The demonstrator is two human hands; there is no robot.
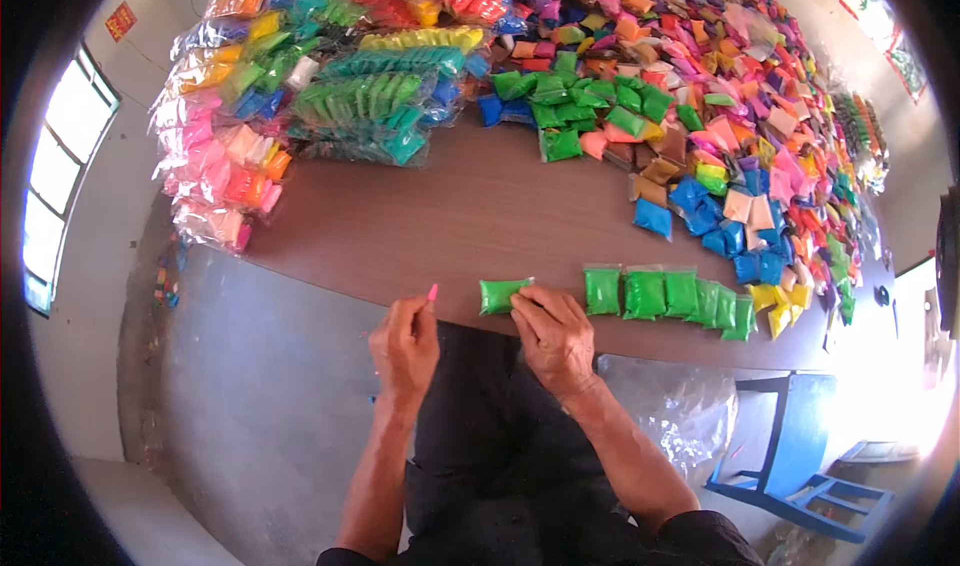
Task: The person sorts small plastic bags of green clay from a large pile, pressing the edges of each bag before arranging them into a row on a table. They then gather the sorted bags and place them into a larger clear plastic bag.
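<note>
My right hand (556, 338) pinches the right end of a small green packet (497, 297) near the front edge of the table. To the left, my left hand (405, 344) is closed just past the table edge. A small pink tip (433, 292) sticks up at its thumb and forefinger; I cannot tell whether it is held or worn. Right of my right hand lies a row of green packets (645, 294), several of them overlapping like shingles at the far end.
A large heap of loose coloured packets (690, 86) covers the back and right of the brown table (430, 206). Bagged bundles of packets (360, 96) are stacked at the back left. A blue chair (795, 436) and clear plastic (680, 411) are below, at right.
</note>
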